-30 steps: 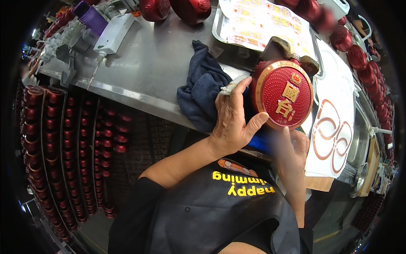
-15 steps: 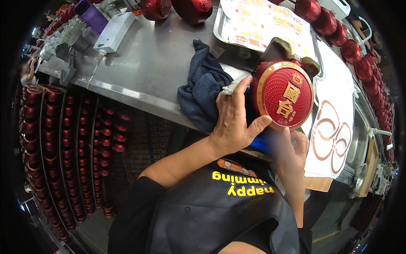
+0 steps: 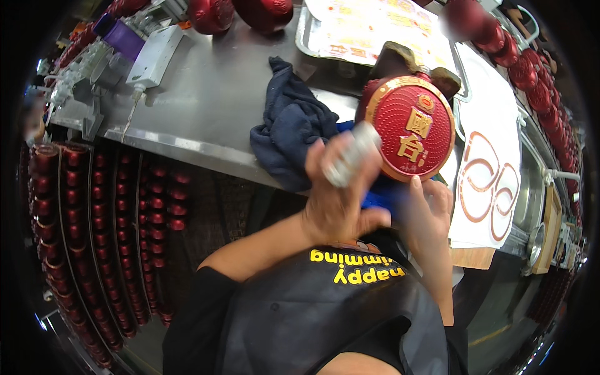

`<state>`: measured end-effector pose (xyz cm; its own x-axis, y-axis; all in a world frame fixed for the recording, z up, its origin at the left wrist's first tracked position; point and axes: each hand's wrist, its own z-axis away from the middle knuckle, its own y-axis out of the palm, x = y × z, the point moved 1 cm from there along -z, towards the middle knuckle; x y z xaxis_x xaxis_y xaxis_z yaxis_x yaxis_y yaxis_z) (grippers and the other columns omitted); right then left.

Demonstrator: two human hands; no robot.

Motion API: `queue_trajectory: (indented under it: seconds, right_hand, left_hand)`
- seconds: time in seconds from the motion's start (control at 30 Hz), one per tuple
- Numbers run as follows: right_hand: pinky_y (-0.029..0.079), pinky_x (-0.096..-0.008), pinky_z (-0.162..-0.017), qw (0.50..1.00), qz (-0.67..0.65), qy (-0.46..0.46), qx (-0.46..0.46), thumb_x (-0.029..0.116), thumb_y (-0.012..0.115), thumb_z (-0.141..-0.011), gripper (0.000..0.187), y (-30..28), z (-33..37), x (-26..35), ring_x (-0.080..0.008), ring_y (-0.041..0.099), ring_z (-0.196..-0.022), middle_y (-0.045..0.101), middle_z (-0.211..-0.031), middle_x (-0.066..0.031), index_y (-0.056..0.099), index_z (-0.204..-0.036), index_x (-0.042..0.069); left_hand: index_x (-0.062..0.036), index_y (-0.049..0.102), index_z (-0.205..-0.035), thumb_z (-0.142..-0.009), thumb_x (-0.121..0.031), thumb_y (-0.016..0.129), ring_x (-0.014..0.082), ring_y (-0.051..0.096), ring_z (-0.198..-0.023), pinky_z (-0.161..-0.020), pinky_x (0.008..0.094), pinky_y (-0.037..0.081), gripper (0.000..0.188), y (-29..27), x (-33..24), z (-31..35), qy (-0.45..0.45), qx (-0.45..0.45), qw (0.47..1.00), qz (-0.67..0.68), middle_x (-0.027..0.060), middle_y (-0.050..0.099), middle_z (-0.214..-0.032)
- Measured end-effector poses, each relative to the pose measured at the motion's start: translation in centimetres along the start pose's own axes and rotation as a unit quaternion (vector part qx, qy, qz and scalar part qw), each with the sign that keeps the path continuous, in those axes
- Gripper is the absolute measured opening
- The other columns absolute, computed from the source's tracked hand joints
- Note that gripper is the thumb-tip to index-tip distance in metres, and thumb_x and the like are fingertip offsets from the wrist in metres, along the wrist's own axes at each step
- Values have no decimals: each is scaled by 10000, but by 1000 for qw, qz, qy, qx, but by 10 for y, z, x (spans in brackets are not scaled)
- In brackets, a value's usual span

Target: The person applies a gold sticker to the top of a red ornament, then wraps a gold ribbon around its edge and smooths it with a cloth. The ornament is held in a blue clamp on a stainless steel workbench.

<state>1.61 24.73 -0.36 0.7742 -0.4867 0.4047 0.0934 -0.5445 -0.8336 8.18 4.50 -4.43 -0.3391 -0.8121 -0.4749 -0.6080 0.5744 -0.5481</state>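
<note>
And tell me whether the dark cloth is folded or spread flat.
Neither: the cloth lies bunched up on the table, with uneven creases, raised folds and one end drawn to a narrow tip.

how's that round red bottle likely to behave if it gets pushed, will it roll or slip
The red bottle would probably roll on its edge, given its circular outline. Its shiny gold rim might be slippery, though raised dots on its face could add grip. It looks stiff, with no visible dent where the right hand touches its rim.
</note>
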Motion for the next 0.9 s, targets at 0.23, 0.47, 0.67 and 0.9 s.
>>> queue_trajectory:
  seconds: [0.23, 0.47, 0.67, 0.9]
  right_hand:
    - [461, -490, -994, 1000, 3, -5, 6, -159, 593, -709, 791, 0, -1, -2, -384, 543, -1107, 570, -1190, -175, 583, -1463, 78]
    - [458, -470, -1004, 1000, -22, 7, 1, -158, 591, -735, 779, 0, 2, -5, -384, 543, -1109, 560, -1214, -183, 557, -1483, 55]
    - [440, -451, -1095, 985, -106, 92, -101, -126, 620, -803, 743, 2, 16, -17, -418, 523, -1290, 516, -1391, -243, 469, -1522, -17]
    - [426, -457, -1121, 990, -73, 65, -101, -19, 682, -876, 719, -10, 14, -25, -420, 499, -1359, 454, -1519, -282, 416, -1543, -45]
  left_hand:
    - [-170, 303, -1651, -916, -684, 575, 425, 217, -1542, -1185, 666, 33, 938, 2, -19, 25, 1, 137, 983, -124, 125, 270, -1696]
    - [-45, 288, -1638, -998, -721, 399, 478, 242, -1528, -1169, 674, 96, 938, -7, -9, 2, -31, 166, 971, -170, 221, 339, -1648]
    - [-125, 306, -1649, -1015, -691, 402, 472, 144, -1570, -1188, 680, 25, 855, -8, -18, 10, 72, 192, 952, -229, 178, 311, -1680]
    - [-150, 398, -1611, -1031, -633, 447, 469, 165, -1563, -1210, 643, -5, 757, -4, -32, -6, 119, 208, 948, -211, 122, 370, -1662]
